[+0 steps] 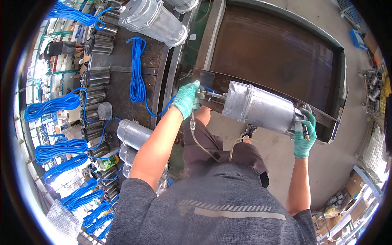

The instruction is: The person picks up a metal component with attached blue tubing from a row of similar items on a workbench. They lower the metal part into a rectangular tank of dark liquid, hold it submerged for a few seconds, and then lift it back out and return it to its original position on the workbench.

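A silver cast-metal cylinder housing (263,107) lies on its side across the near edge of a tank. My right hand (306,132), in a green glove, grips its narrower right end, where a small brass-tipped fitting (306,135) sticks out by the fingers. At the opposite end, a metal rod or fitting (214,95) points toward my left hand (188,98), also gloved. The left fingers are closed around the hose fitting (192,122), partly hidden by the glove. From it a thin clear hose (201,145) hangs down. A blue cable (166,107) runs up to this hand.
Beyond the housing is the steel tank (341,77) with brownish contents. On the left, a dark bench (114,61) carries coiled blue cables (137,77), shiny metal cylinders (96,77) and larger grey housings (153,22). Another housing (132,134) lies beside my left forearm. A person (61,49) stands farther off.
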{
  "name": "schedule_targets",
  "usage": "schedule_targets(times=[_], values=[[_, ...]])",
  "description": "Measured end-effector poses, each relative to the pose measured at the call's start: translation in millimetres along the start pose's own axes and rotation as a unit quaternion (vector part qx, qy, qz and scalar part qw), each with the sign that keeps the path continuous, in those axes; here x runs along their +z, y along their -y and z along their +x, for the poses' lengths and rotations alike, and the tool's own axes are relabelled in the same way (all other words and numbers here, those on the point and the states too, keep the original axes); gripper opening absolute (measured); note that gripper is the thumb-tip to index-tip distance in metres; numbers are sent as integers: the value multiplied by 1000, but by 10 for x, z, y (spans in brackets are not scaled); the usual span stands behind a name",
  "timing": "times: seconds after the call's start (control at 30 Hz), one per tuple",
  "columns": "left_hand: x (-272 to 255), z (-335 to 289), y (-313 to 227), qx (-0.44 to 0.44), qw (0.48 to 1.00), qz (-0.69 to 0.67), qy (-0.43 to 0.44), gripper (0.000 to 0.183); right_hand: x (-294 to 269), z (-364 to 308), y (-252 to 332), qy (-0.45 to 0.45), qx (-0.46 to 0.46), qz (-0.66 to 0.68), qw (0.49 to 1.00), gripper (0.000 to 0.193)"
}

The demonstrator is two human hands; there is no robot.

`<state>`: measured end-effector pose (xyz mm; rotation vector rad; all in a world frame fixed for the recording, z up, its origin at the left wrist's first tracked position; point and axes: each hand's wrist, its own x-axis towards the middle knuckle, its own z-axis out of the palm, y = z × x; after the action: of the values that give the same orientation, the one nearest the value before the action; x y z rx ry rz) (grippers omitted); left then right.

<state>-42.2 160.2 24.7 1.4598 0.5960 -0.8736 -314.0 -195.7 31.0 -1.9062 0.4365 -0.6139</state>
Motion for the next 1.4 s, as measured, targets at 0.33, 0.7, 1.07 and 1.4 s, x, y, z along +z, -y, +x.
schedule_targets(times=[0.33,0.7,1.07,1.4], values=[[-59,110,-16,-11,995,83,54,29,110,-28,27,-41,40,-2,998,15],[70,50,-83,-28,991,126,40,27,114,1,30,-27,45,-6,999,21],[113,18,-71,-17,990,136,18,26,112,-19,-11,-28,45,-6,999,23],[154,9,-63,-15,989,144,-6,25,100,10,-25,-22,8,-17,1000,20]])
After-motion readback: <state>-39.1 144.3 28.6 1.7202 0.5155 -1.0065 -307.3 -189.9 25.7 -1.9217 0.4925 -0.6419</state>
